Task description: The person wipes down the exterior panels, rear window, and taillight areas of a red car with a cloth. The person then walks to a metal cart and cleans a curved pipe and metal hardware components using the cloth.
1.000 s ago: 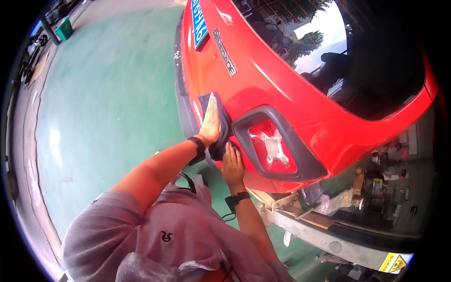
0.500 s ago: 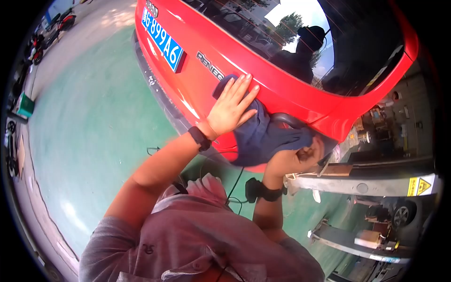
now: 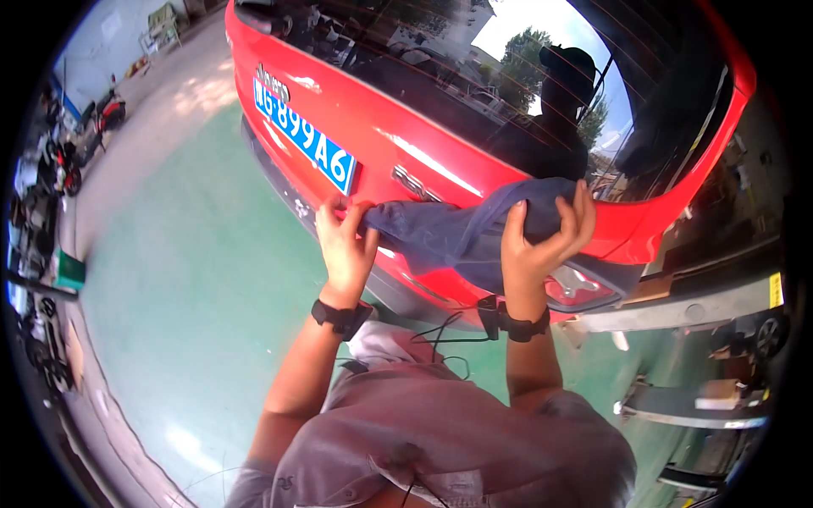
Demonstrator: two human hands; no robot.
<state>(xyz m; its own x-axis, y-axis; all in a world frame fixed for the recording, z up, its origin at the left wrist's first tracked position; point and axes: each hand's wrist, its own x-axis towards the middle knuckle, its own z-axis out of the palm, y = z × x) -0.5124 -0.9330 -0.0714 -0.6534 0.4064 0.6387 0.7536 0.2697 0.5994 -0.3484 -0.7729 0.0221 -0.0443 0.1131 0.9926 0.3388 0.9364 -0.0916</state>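
A dark blue cloth is stretched between my two hands, in front of the rear of a red car. My left hand pinches the cloth's left end between thumb and fingers. At the other end, my right hand has its fingers curled round the bunched cloth, thumb upward. The cloth covers part of the silver lettering on the tailgate. Right of the blue licence plate is my left hand. Below my right hand shows a tail light.
The car's dark rear window reflects a person and trees. A grey metal lift arm runs at the right, with another platform beyond. Motorbikes and a green bin line the left side of the green floor.
My left hand has come off the flat cloth on the tailgate and now pinches its left end. My right hand has risen and grips the other end. The cloth is pulled out sideways.
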